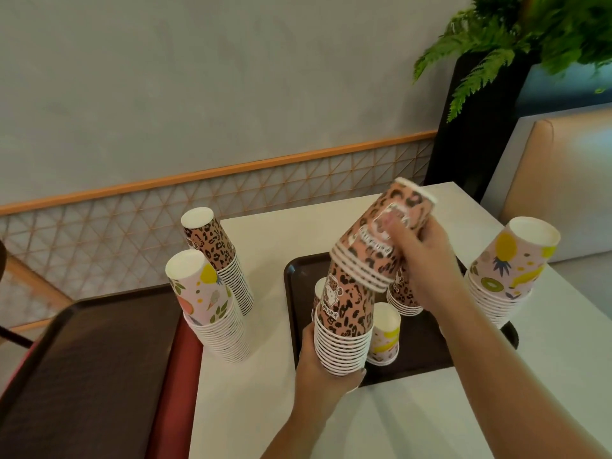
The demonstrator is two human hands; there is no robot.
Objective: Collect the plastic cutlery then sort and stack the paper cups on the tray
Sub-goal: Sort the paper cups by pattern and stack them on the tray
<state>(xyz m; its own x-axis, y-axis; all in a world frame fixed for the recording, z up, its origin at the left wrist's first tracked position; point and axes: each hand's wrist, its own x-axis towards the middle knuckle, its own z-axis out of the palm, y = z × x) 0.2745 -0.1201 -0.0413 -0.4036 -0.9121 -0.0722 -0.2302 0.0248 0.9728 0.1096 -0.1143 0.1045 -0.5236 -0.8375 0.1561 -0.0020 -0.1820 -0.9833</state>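
On the dark brown tray (pixel 420 366), my left hand (pixel 323 369) grips the base of an upside-down stack of leopard-print cups (pixel 344 329). My right hand (pixel 427 256) holds a shorter, tilted stack of leopard cups (pixel 381 240), its rims resting over the top of the first stack. A short fruit-print stack (pixel 384 336) stands on the tray beside them. Another leopard stack (pixel 402 298) is partly hidden behind my right hand. A tall fruit-print stack (pixel 510 273) stands at the tray's right end. No cutlery is visible.
On the white table (pixel 265 409), left of the tray, stand a tall leopard stack (pixel 218 256) and a tall fruit-print stack (pixel 212 309). A second dark tray (pixel 82 376) lies at far left over a red seat. A beige bench (pixel 559 180) and a plant (pixel 516 38) are at back right.
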